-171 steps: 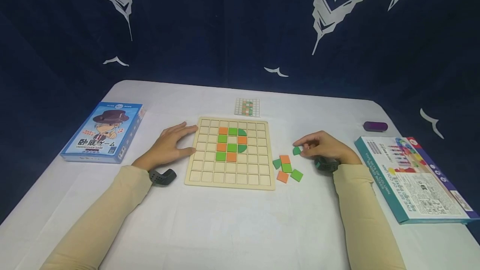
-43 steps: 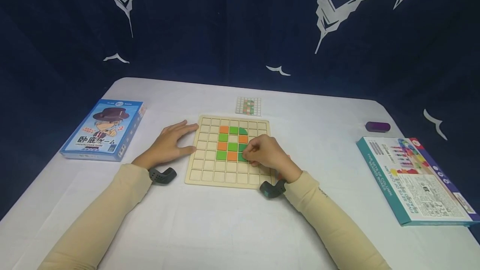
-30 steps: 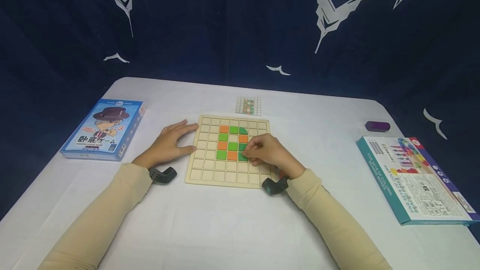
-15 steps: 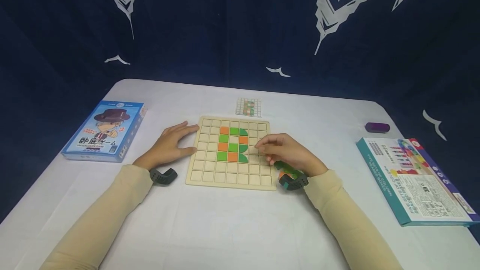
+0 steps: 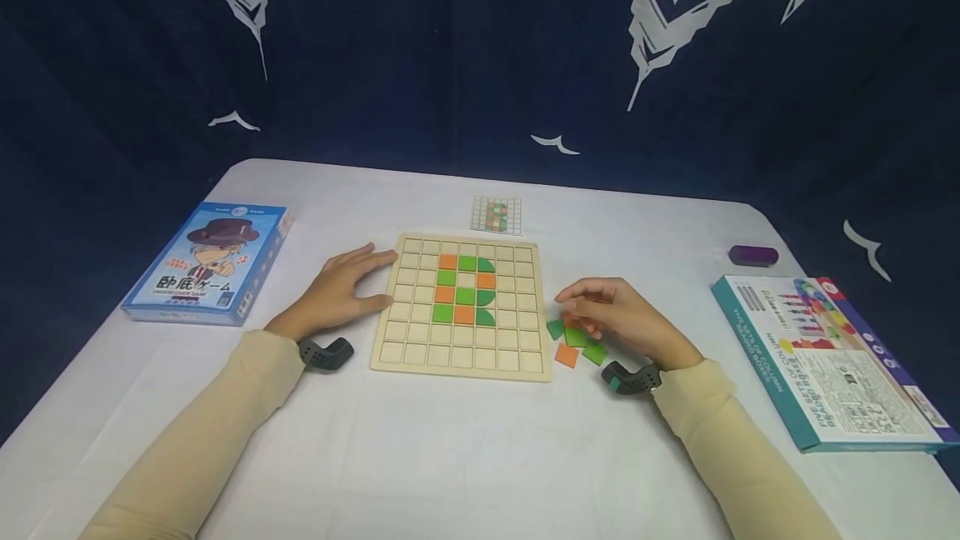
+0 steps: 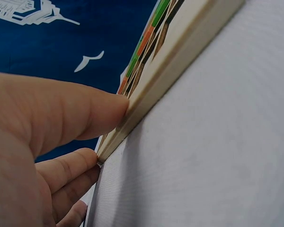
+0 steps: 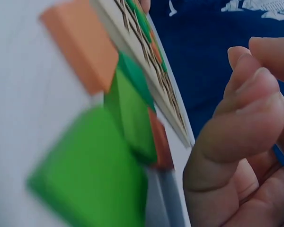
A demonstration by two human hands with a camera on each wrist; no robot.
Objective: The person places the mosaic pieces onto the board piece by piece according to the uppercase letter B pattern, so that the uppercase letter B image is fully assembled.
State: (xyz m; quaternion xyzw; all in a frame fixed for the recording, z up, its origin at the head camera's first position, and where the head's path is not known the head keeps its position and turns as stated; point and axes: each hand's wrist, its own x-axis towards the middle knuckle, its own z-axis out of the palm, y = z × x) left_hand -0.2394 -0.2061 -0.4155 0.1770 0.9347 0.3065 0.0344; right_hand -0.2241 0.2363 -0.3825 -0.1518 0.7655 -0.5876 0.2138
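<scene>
A wooden grid board (image 5: 415,332) lies mid-table, with orange and green square tiles and a column of dark green curved pieces (image 5: 486,317) set in its cells. My left hand (image 5: 333,290) touches the board's left edge with extended thumb and fingertips; the left wrist view shows the thumb (image 6: 104,113) against the rim. Over the loose tiles at the board's right hovers my right hand (image 5: 615,315), fingers bent loosely and nothing between them. Below it lie an orange tile (image 5: 567,355), a green tile (image 5: 596,353) and a dark green piece (image 5: 555,329); others are partly hidden.
A small pattern card (image 5: 497,215) lies behind the board. To the left sits a blue game box (image 5: 206,265). On the right are a teal-edged bead box (image 5: 832,357) and a purple oblong object (image 5: 753,256). A dark curtain hangs behind the table.
My right hand brought a dark green piece from the right onto the board, left it below the other curved ones, then drew back right over the loose tiles. My left hand stayed put.
</scene>
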